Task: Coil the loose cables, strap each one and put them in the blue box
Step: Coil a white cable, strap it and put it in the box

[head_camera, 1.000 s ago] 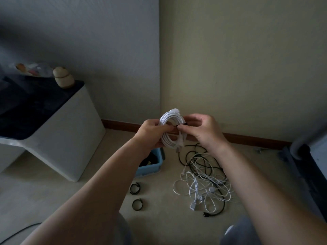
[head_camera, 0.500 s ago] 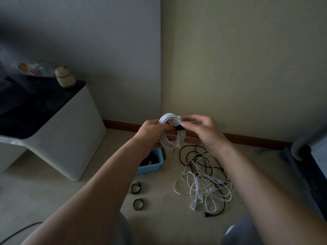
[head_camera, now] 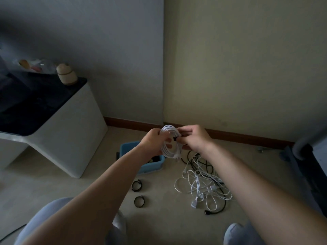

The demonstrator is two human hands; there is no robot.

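A coiled white cable is held up in front of me above the floor. My left hand grips the coil's left side. My right hand pinches a black strap wrapped on the coil's right side. The blue box stands on the floor below my left forearm, which hides part of it. A tangle of loose white and black cables lies on the floor to the right of the box. Two black looped straps lie on the floor in front of the box.
A white cabinet with a dark top stands at the left, with a round jar on it. Walls meet in a corner behind my hands. Dark furniture stands at the right edge. My knees show at the bottom.
Both hands with the coil have sunk a little lower in view, and the blue box shows more. My right fingers have shifted on the black strap.
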